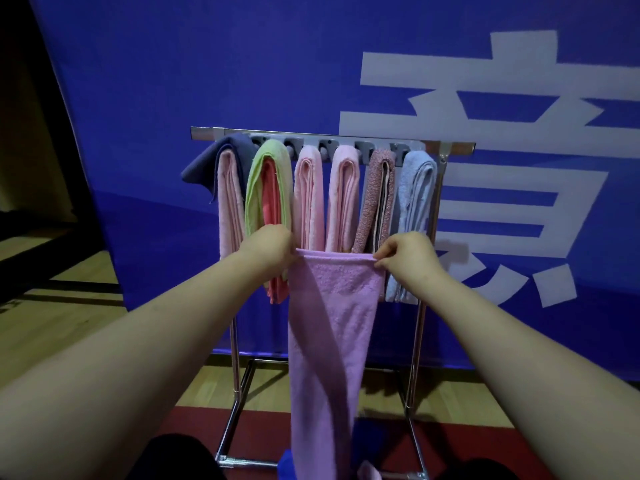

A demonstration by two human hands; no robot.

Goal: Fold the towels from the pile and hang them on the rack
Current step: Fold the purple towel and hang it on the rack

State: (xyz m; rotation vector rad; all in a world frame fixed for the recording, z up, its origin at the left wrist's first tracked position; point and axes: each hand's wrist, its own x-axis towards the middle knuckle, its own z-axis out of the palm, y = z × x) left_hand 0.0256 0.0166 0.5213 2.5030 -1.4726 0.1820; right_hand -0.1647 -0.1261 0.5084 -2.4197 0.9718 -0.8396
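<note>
Both hands hold one lilac towel (pixel 332 323) up by its top edge, near the camera and just in front of the rack (pixel 450 147). The left hand (pixel 268 249) grips the top left corner with its fingers curled in on the cloth. The right hand (pixel 405 252) pinches the top right corner between thumb and fingers (pixel 382 259). The edge runs nearly level between them. Below it the towel hangs long and narrow, with a diagonal fold crossing it, and its lower end runs out of view at the bottom.

The metal rack stands farther off on thin legs, before a blue banner (pixel 173 81) printed with large white characters (pixel 450 81). Folded towels hang side by side from its pegs. From left to right they are a navy towel (pixel 221 154) draped over a pale pink one (pixel 228 202), a green towel (pixel 273 157) over a coral one (pixel 272 199), two pink towels (pixel 308 199) (pixel 344 199), a speckled towel (pixel 375 195) and a light blue towel (pixel 415 192). The lifted towel covers the lower ends of the middle ones.

The wooden floor (pixel 52 323) shows on the left and under the rack, with a red strip (pixel 259 431) nearer. At the bottom edge a bit of blue cloth (pixel 285 460) and a bit of pink cloth (pixel 369 472) lie beside the hanging towel.
</note>
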